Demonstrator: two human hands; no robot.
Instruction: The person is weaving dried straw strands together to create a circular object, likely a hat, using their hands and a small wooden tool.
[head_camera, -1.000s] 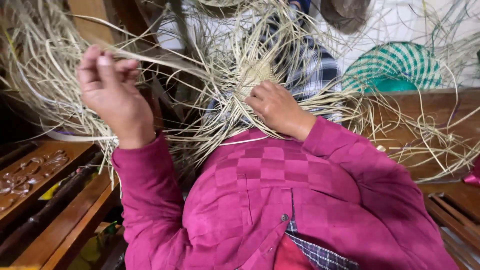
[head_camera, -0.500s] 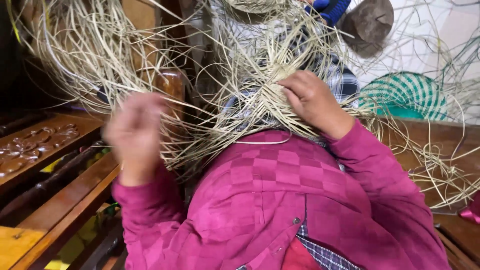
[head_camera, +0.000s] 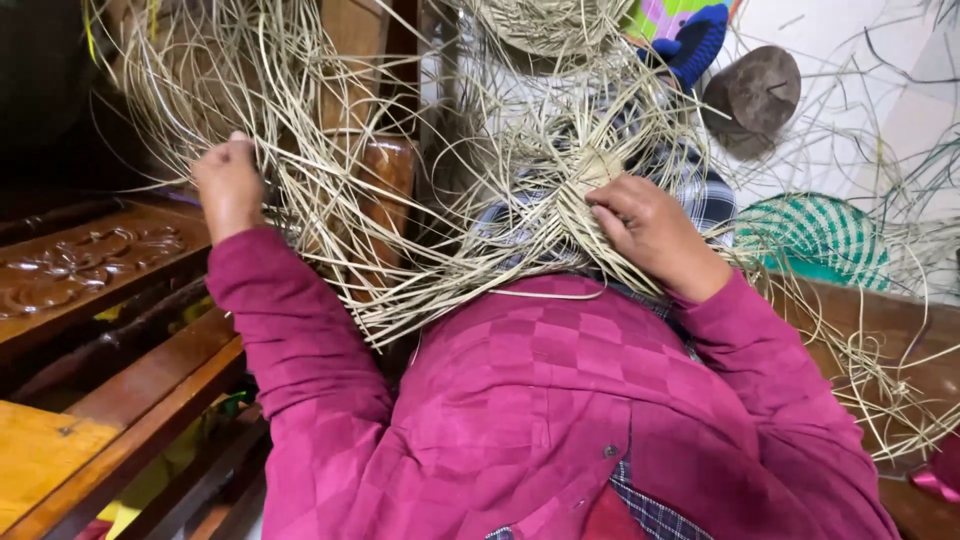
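A mass of pale straw strands (head_camera: 420, 200) fans out over my lap from a small woven centre (head_camera: 597, 165). My right hand (head_camera: 650, 235) presses on that woven centre, fingers curled over the strands that cross there. My left hand (head_camera: 228, 185) is raised at the left with its fingers closed around a bunch of loose strands. Both arms are in magenta checked sleeves (head_camera: 520, 400).
Carved dark wooden furniture (head_camera: 90, 265) runs along the left, with a wooden post (head_camera: 375, 190) behind the strands. A green and white woven piece (head_camera: 815, 240) lies at the right on a wooden surface (head_camera: 900, 350). A round brown object (head_camera: 757, 95) sits above it.
My left hand swung down and back up to the left, gathering a bunch of strands. The right hand stayed on the woven centre. The view tilted a little.
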